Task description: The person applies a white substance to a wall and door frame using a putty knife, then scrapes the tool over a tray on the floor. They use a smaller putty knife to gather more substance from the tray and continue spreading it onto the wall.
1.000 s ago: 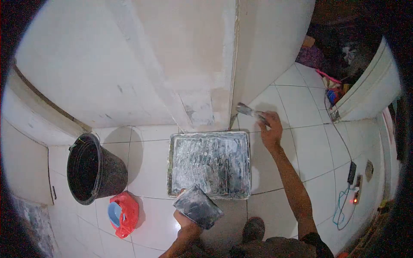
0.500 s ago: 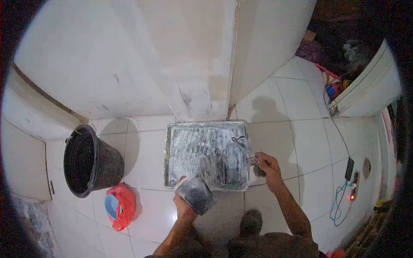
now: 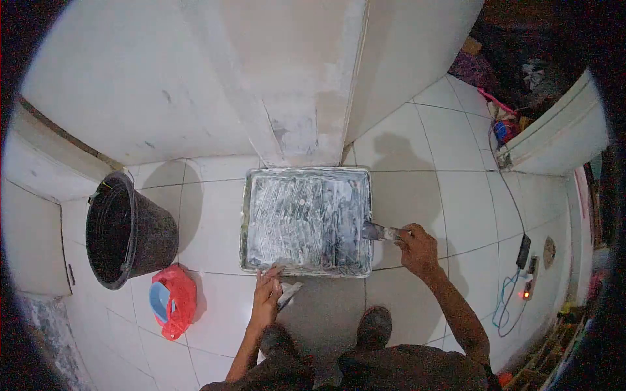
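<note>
just left of the clenched right hand (image 3: 418,249), the putty knife (image 3: 378,231) scrapes filler (image 3: 293,218) in the tray (image 3: 306,271). left hand (image 3: 267,294) grips a flat plate (image 3: 289,294) at the near rim; scooping wants a shallow blade angle.

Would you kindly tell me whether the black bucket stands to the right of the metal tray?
No, the black bucket stands left of the metal tray, apart from it.

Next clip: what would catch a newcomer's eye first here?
The rectangular metal tray smeared with white putty, lying mid-floor on white tiles at the wall's foot. The right hand holds a small putty knife at its right rim; the left hand rests at its near edge. A black plastic bucket stands to the left.
</note>
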Tool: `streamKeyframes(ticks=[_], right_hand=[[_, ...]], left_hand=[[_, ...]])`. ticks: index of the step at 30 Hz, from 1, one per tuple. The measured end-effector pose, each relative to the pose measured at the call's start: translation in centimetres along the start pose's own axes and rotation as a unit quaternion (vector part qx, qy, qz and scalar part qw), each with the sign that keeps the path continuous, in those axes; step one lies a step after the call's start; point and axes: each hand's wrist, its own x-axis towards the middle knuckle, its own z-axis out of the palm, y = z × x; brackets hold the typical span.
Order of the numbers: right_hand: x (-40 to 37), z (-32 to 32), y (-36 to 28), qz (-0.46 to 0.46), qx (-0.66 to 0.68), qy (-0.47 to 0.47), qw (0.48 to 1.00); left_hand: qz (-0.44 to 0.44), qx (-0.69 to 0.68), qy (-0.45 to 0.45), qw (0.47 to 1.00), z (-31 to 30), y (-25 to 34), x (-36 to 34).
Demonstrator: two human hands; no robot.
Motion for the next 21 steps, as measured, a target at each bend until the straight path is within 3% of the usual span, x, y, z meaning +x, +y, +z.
streamKeyframes(ticks=[6, 8, 9, 11, 12, 14, 16, 18, 21], right_hand=[[-1.3, -2.5, 2.4, 0.067, -0.027, -0.042, 0.996], [-1.5, -2.9, 2.3, 0.095, 0.131, 0.043, 0.986], [-1.8, -2.5, 2.1, 0.097, 0.130, 0.039, 0.986], [-1.8, -0.9, 1.6, 0.163, 0.355, -0.005, 0.921], [-1.6, -0.2, 1.4, 0.165, 0.356, -0.003, 0.920], [-0.9, 1.4, 1.5, 0.117, 0.304, -0.135, 0.936], [-0.8, 3.3, 3.3, 0.102, 0.301, -0.154, 0.935], [-0.1, 2.0, 3.6, 0.193, 0.310, -0.218, 0.905], [0.2, 0.1, 3.3, 0.247, 0.307, -0.207, 0.896]], left_hand=[[-0.018, -0.100, 0.044, 0.994, 0.4, -0.2, -0.1], [-0.013, -0.093, 0.048, 0.994, 0.3, 0.0, 0.1], [-0.010, -0.081, 0.045, 0.996, 0.2, 0.0, 0.0], [-0.011, -0.082, 0.049, 0.995, 0.4, -0.6, 0.0], [-0.010, -0.083, 0.055, 0.995, 0.5, -0.9, 0.0], [-0.003, -0.074, 0.057, 0.996, 0.6, -1.3, 0.0], [0.003, -0.066, 0.061, 0.996, 0.7, -1.1, 0.0], [-0.008, -0.076, 0.082, 0.994, 0.7, -0.3, 0.0], [-0.037, -0.097, 0.090, 0.991, 0.8, -0.9, 0.0]])
